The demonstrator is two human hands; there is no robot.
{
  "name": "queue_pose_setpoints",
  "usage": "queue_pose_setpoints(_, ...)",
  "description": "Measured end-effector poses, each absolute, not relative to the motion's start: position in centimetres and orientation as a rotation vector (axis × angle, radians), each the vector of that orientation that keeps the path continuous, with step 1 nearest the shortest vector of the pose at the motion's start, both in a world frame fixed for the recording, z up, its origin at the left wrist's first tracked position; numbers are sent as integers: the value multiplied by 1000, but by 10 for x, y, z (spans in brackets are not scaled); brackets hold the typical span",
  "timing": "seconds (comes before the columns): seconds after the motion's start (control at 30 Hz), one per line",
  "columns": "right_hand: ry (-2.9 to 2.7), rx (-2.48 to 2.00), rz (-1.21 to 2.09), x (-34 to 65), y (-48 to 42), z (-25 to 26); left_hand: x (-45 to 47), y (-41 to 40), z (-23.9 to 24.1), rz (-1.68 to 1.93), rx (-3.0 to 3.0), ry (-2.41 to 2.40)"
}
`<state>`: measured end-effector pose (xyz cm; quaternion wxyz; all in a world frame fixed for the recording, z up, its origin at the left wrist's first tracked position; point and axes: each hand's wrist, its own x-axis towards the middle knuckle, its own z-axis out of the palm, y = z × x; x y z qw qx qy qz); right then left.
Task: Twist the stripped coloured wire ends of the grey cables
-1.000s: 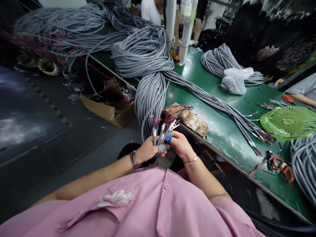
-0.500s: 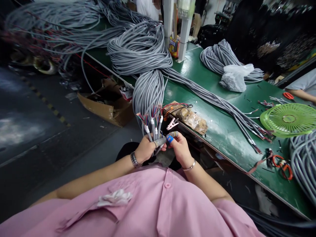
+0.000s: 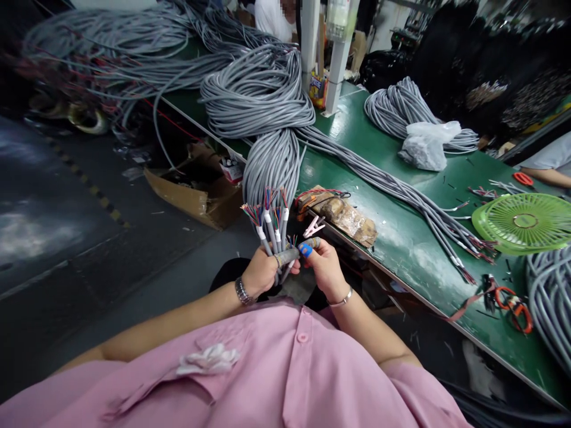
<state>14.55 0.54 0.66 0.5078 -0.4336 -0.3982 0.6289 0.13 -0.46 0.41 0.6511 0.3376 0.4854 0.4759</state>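
My left hand (image 3: 262,272) is closed round a bunch of grey multi-core cables (image 3: 269,229). Their ends point up, with white bands below fanned-out coloured wires (image 3: 252,214). Grey wrapping covers its thumb, which lies across the bunch. Close against that thumb's tip, my right hand (image 3: 326,270) is closed in a pinch, with blue wrapping on its thumb and greyish wrapping on a finger. A few thin coloured wires (image 3: 292,240) stick up between the two hands, beside the right fingertips. What exactly the right fingers pinch is hidden. A pale pink clip (image 3: 314,226) is just beyond them.
Large grey cable coils (image 3: 259,89) lie on the green table (image 3: 401,238), one hanging over its edge. A taped brown bundle (image 3: 350,219) is near that edge. To the right are a green fan (image 3: 524,221) and orange-handled scissors (image 3: 520,315). An open carton (image 3: 178,193) is on the left.
The cable ends in my left hand have tilted slightly left, and thin coloured wires between the hands show more clearly. Both hands keep nearly the same position; the view has shifted a little.
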Motion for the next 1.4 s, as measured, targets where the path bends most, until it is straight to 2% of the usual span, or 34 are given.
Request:
queue_pose_setpoints(0.43,-732,-884,1816,170,36,-2,1,0,27,993,750,958)
queue_pose_setpoints(0.73,-883,-964,1393,149,40,-13,5,13,24,880,772,833)
queue_pose_setpoints(0.93,-545,-781,1701,140,44,-3,5,17,17,876,719,873)
queue_pose_setpoints(1.4,-361,-669,1783,139,45,-5,4,17,11,900,807,847)
